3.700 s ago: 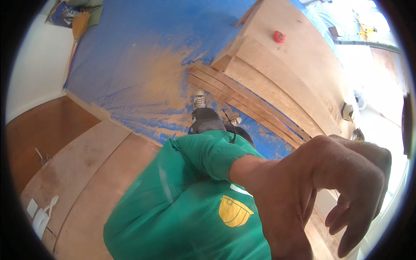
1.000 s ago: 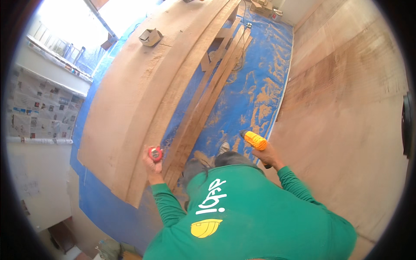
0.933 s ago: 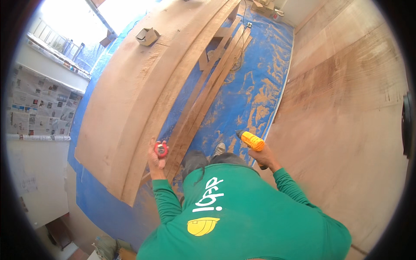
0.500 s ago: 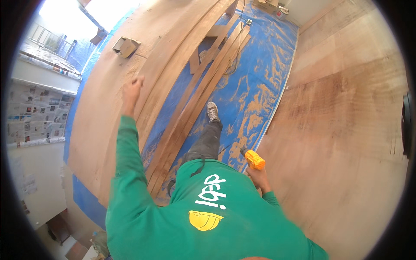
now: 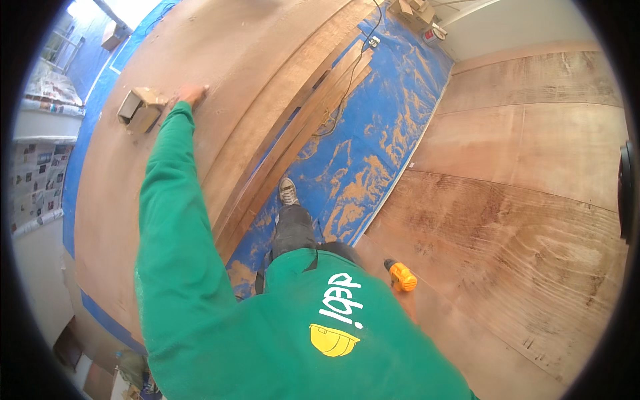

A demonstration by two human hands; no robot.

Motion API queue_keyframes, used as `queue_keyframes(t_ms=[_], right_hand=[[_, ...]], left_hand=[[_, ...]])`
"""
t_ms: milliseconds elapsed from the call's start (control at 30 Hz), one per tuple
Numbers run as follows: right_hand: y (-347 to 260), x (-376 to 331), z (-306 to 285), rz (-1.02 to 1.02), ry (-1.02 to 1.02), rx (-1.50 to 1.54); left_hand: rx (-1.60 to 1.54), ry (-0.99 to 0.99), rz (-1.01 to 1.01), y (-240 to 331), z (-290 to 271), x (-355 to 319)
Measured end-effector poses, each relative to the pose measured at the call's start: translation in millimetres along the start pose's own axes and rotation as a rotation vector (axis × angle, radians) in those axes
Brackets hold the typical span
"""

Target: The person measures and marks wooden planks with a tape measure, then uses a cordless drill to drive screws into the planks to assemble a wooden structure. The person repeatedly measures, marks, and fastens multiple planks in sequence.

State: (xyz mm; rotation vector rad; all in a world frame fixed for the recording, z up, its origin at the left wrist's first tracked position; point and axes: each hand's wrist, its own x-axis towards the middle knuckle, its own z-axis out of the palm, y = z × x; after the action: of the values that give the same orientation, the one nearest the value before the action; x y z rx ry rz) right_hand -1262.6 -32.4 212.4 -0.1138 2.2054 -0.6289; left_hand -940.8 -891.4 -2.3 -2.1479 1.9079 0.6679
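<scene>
My left arm is stretched far out over a wide brown wood panel [image 5: 127, 220]. At its end my left hand [image 5: 191, 95] is low over the panel, just right of an open cardboard box [image 5: 143, 110]. Its fingers point away and are too small and smeared to show their grip. Low on the right, my right hand [image 5: 407, 303] grips a yellow-orange power drill [image 5: 403, 276] with a dark chuck. That hand is partly hidden by the drill and my green sleeve.
Long wood boards [image 5: 303, 127] lie beside the panel. A blue sheet [image 5: 367, 133] strewn with sawdust covers the floor, with a dark cable [image 5: 347, 93] across it. Wood panelling [image 5: 507, 220] stands at right. Cardboard boxes [image 5: 412, 13] and a white bucket [image 5: 435, 33] are at the far end.
My left hand has moved forward and left, reaching down beside the cardboard box. My body has stepped along the panel, and the drill has stayed in my right hand.
</scene>
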Motion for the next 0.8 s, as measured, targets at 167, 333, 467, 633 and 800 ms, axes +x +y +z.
queue_keyframes(t_ms=[167,333,467,633,800], right_hand=[[-55.4,53.4,6.3,-0.085,0.023,0.042],[-98.9,106.5,0.4,-0.171,0.006,-0.012],[-133.4,165.8,-9.1,-0.237,-0.120,0.055],[-207.7,281.5,-34.5,-0.401,-0.307,-0.024],[-310.5,376.1,-81.7,-0.508,-0.335,-0.229]], left_hand=[[-0.138,-0.134,-0.026,-9.0,2.9,33.0],[-0.298,-0.053,-0.005,-21.5,-25.0,-6.8],[-0.586,0.046,0.142,-22.1,-12.2,-107.2],[-0.384,0.344,-0.030,9.6,39.6,-191.4],[-0.400,0.485,-0.192,25.4,58.2,-196.8]])
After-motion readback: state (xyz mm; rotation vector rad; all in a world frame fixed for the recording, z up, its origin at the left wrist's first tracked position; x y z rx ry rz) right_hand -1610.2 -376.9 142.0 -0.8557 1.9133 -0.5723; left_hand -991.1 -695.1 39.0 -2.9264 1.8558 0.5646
